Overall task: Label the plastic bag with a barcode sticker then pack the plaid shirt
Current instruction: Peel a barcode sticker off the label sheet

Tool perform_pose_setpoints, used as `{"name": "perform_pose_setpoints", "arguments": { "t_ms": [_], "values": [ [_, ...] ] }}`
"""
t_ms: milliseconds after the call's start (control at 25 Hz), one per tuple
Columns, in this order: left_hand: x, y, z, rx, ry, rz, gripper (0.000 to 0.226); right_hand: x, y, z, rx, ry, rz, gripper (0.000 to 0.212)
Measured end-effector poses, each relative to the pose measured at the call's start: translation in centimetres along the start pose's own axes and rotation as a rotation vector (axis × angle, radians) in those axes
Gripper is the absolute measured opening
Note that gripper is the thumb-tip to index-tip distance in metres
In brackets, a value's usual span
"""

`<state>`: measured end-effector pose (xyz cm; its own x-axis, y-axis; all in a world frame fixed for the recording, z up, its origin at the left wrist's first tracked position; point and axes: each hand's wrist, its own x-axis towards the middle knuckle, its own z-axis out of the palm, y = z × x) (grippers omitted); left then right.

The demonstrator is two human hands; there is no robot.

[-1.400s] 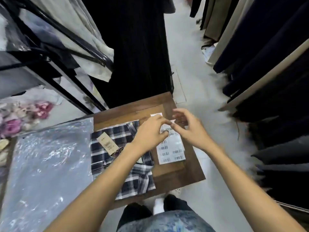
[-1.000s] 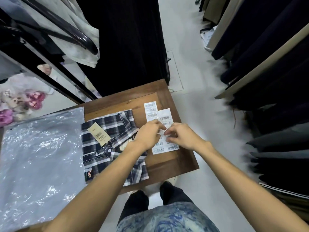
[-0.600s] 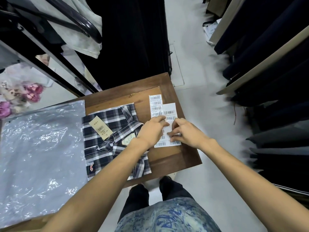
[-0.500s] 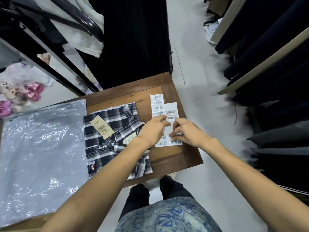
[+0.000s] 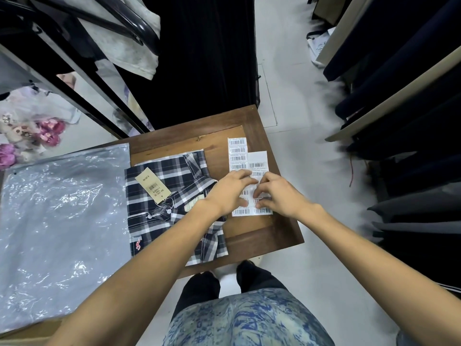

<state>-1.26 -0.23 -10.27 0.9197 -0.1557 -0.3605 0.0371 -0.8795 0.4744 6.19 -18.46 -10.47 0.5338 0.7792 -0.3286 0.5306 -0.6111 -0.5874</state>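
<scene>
A folded dark plaid shirt [image 5: 159, 201] with a tan price tag [image 5: 152, 185] lies in the middle of a small wooden table [image 5: 262, 236]. To its left a clear plastic bag [image 5: 59, 226] lies flat. At the table's right side lie two white barcode sticker sheets [image 5: 258, 162], one overlapping the other. Both hands rest on the nearer sheet: my left hand [image 5: 230, 191] presses its left part, my right hand [image 5: 278, 194] pinches at a sticker in its middle. The fingertips hide the pinched spot.
Dark garments hang on racks at the right [image 5: 404, 101] and behind the table [image 5: 199, 53]. A black metal rack [image 5: 82, 76] stands at the upper left, with pink items [image 5: 47, 132] on the floor beneath. A grey floor aisle [image 5: 289, 78] runs ahead.
My hands came down from above the table onto the sticker sheet, which now lies flat. Over the last half second they have barely moved, fingers working at the sheet's middle.
</scene>
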Motion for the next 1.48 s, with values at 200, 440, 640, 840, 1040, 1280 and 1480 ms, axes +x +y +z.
{"name": "perform_pose_setpoints", "arguments": {
  "t_ms": [200,440,640,840,1040,1280,1480],
  "values": [
    [-0.2,0.1,0.1,0.029,-0.014,0.018,0.068,0.2,-0.1,0.4,0.025,-0.009,-0.010,0.032],
    [-0.9,0.2,0.1,0.174,0.032,0.014,0.062,0.0,0.2,0.4,0.044,-0.005,-0.041,0.024],
    [-1.3,0.4,0.0,0.190,0.020,0.001,0.073,0.0,0.3,0.3,0.068,-0.014,-0.063,0.023],
    [-1.4,0.6,-0.1,0.193,0.023,-0.007,0.069,0.2,0.5,0.0,0.086,-0.015,-0.089,0.021],
    [-1.3,0.7,0.1,0.102,0.027,-0.039,0.058,0.0,0.5,0.4,0.088,0.005,-0.102,0.021],
    [-1.1,0.6,0.0,0.119,0.033,-0.038,0.062,-0.2,1.0,0.9,0.008,0.082,-0.020,0.044],
    [-1.4,0.4,0.2,0.183,0.042,-0.016,0.060,-0.8,1.0,1.5,-0.055,0.132,-0.056,0.020]
  ]
}}
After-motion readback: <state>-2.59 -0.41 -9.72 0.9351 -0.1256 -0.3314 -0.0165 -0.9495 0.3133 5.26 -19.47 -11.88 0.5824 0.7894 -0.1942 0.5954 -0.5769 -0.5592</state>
